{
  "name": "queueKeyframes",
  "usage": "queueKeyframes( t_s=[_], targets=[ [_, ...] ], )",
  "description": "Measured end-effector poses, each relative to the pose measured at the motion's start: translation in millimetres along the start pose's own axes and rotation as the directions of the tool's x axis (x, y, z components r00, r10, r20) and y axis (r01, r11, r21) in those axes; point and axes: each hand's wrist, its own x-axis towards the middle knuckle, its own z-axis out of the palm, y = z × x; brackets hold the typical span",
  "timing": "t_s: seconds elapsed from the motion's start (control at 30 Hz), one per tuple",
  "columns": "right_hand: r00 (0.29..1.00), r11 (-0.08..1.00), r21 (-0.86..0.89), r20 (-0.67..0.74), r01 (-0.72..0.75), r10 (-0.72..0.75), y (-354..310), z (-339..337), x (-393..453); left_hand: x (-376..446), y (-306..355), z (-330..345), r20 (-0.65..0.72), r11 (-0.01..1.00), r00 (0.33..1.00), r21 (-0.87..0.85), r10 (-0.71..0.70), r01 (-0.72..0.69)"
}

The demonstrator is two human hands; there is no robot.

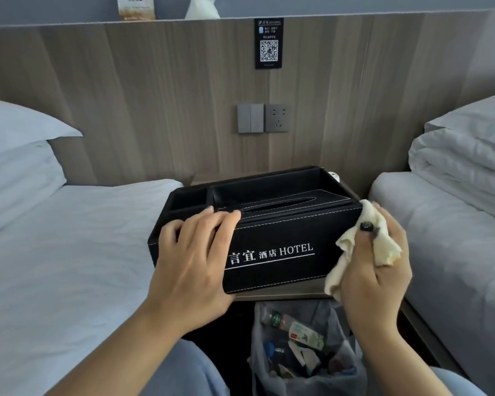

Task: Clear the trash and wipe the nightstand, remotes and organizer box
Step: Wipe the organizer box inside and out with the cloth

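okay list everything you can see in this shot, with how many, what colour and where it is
organizer box: one, black, on the nightstand, centre
cloth: one, cream, at the box's right end
nightstand: one, wood, between the beds
trash bag: one, grey, on the floor below, holding bottles and wrappers
beds: two, white, left and right
pillows: two, white, stacked on the left bed
duvet: one, white, folded on the right bed
switch: one, grey, on the wall panel
socket: one, grey, beside the switch
QR sign: one, black, upper panel
left hand: grips the box's left front
right hand: holds the cloth
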Motion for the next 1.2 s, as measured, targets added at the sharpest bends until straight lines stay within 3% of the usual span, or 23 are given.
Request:
queueKeyframes(
  t_s=[0.37, 0.67, 0.77, 0.83, 0.9, 1.0, 1.1, 1.2],
  targets=[
    [0.971, 0.982, -0.024, 0.146, -0.190, 0.191, 29.3, 39.1, -24.1, -18.1, -46.3, 34.8, 0.002, 0.987, 1.000, 0.161, 0.029, -0.029],
    [0.935, 0.943, -0.166, 0.163, -0.288, 0.314, 41.9, 43.5, 17.1, -3.9, -22.8, 79.9, 0.021, 0.979, 0.999, 0.204, -0.029, 0.024],
    [0.971, 0.965, -0.203, 0.140, -0.165, 0.195, 27.9, 44.8, 37.0, 2.0, -15.8, 83.5, 0.051, 0.985, 0.997, 0.162, -0.062, 0.053],
    [0.959, 0.971, -0.226, 0.249, -0.078, 0.135, 14.4, 55.7, 50.2, 8.6, -9.8, 78.2, 0.161, 0.989, 0.979, 0.096, -0.125, 0.111],
    [0.901, 0.952, -0.301, 0.426, 0.059, 0.079, 6.7, 74.3, 59.5, 18.1, -4.9, 65.1, 0.278, 0.982, 0.942, 0.046, -0.187, 0.182],
    [0.794, 0.780, -0.449, 0.599, 0.435, -0.098, 7.6, 106.8, 73.3, 37.5, -12.9, 41.5, 0.222, 0.948, 0.931, -0.068, -0.290, 0.311],
    [0.690, 0.774, -0.433, 0.723, 0.462, -0.007, 8.1, 137.1, 87.5, 48.7, -34.8, 26.6, 0.204, 0.877, 0.871, -0.090, -0.447, 0.472],
    [0.562, 0.729, -0.410, 0.826, 0.548, 0.043, 10.8, 166.1, 96.4, 41.1, -45.9, 34.9, 0.339, 0.808, 0.805, -0.176, -0.487, 0.563]
  ],
)
